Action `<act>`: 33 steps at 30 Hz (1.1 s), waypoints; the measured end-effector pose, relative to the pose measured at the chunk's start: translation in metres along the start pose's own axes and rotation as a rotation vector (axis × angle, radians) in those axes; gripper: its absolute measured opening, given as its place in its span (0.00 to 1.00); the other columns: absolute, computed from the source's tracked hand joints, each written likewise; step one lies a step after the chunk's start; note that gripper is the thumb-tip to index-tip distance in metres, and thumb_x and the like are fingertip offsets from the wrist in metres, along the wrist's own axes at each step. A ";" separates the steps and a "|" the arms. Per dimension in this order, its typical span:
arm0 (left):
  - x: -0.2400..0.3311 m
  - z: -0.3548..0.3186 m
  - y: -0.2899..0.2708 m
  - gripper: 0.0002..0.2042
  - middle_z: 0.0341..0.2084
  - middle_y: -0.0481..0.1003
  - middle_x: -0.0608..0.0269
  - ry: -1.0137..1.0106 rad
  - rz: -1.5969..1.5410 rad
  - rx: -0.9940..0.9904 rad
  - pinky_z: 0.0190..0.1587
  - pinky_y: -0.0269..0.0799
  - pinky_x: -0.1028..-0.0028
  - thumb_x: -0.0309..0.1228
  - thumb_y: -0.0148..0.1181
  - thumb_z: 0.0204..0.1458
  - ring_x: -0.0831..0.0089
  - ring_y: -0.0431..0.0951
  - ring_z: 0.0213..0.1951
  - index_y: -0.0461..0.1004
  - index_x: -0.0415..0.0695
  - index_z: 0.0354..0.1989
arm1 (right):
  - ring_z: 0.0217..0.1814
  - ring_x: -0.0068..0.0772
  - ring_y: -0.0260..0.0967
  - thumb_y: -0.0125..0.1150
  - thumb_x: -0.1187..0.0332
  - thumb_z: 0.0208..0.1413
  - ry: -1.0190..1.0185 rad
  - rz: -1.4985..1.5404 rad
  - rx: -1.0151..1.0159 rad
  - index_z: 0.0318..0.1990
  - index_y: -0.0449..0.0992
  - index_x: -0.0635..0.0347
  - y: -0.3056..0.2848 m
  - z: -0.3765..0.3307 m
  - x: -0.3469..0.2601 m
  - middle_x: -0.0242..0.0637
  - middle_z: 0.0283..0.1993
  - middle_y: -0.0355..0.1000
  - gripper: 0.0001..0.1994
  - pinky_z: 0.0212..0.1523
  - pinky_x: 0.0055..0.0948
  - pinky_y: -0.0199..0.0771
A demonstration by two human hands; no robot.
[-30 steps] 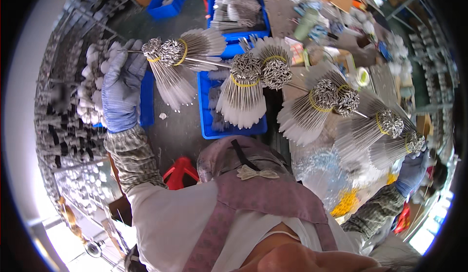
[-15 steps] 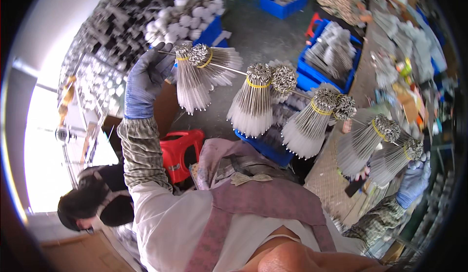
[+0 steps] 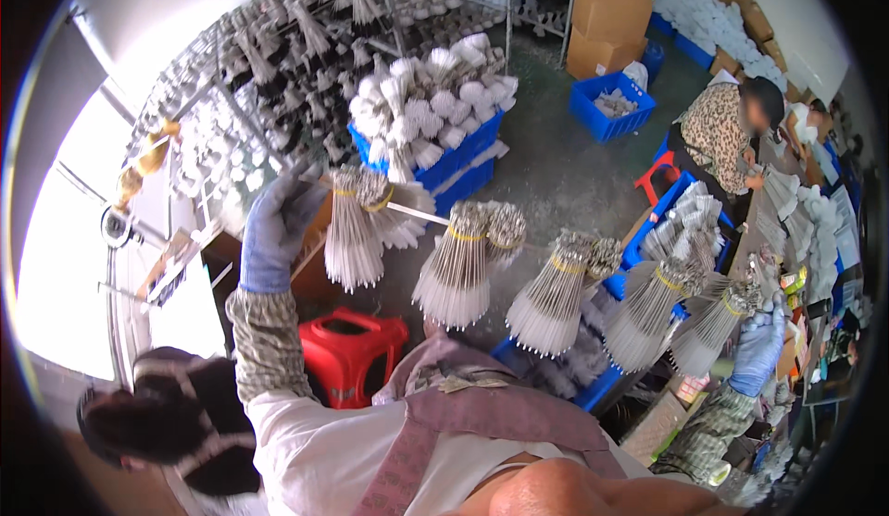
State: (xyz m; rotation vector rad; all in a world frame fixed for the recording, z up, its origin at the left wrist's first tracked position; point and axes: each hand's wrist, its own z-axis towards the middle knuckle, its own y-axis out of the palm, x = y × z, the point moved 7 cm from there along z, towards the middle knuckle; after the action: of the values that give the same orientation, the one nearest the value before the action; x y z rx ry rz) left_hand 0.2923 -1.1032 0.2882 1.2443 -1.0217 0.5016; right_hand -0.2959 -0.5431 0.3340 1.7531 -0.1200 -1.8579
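Observation:
My gloved left hand (image 3: 273, 234) is closed around the left end of a thin metal rod (image 3: 417, 213), held out in front of my chest. My gloved right hand (image 3: 759, 345) grips the far right end, which sits lower, so the rod slopes down to the right. Several bundles of thin wire brushes (image 3: 454, 275) hang along it by their looped metal ends. Yellow bands tie the bundles, and their pale bristles fan out downward. The leftmost bundle (image 3: 355, 238) is beside my left fingers; the rightmost bundle (image 3: 711, 331) is against my right hand.
Racks of brush bundles (image 3: 306, 44) fill the back left. Blue crates (image 3: 463, 150) heaped with white brushes stand ahead. A red stool (image 3: 352, 359) is by my left side, and a person (image 3: 176, 414) is at lower left. Another person (image 3: 722, 136) works at the table on the right.
The view has tilted up, showing more racks and cartons at the back. The rod with its bundles appears lower and closer to my body. Both hands keep their hold.

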 end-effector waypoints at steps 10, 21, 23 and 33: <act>0.047 0.126 -0.115 0.21 0.52 0.77 0.50 -0.016 -0.023 0.187 0.53 0.79 0.68 0.31 0.55 0.63 0.61 0.82 0.48 0.67 0.34 0.62 | 0.26 0.12 0.64 0.54 0.60 0.67 0.130 -0.030 0.073 0.57 0.72 0.58 0.170 0.056 0.163 0.27 0.37 0.74 0.16 0.25 0.15 0.65; 0.084 0.199 -0.130 0.24 0.57 0.74 0.49 0.087 0.081 0.181 0.59 0.75 0.65 0.34 0.55 0.62 0.62 0.79 0.54 0.66 0.34 0.63 | 0.27 0.14 0.64 0.54 0.60 0.67 0.170 -0.030 -0.060 0.56 0.71 0.58 0.311 0.155 0.225 0.23 0.36 0.73 0.16 0.29 0.17 0.69; 0.080 0.217 -0.112 0.24 0.56 0.75 0.47 0.098 0.049 0.150 0.59 0.75 0.65 0.33 0.55 0.62 0.60 0.79 0.54 0.65 0.33 0.64 | 0.27 0.14 0.64 0.54 0.60 0.67 0.157 -0.039 -0.067 0.56 0.71 0.58 0.317 0.175 0.214 0.23 0.36 0.73 0.16 0.29 0.17 0.69; 0.022 0.377 0.069 0.22 0.55 0.76 0.49 0.155 -0.038 -0.032 0.55 0.77 0.64 0.34 0.54 0.64 0.60 0.81 0.50 0.67 0.34 0.62 | 0.30 0.18 0.66 0.54 0.63 0.67 0.002 0.065 -0.130 0.58 0.70 0.60 0.280 0.355 0.145 0.28 0.40 0.74 0.17 0.30 0.22 0.69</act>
State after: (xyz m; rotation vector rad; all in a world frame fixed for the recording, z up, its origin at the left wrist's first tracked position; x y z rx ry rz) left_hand 0.1140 -1.4399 0.3373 1.1759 -0.8709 0.5417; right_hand -0.5295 -0.9538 0.3766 1.6433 -0.0533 -1.7769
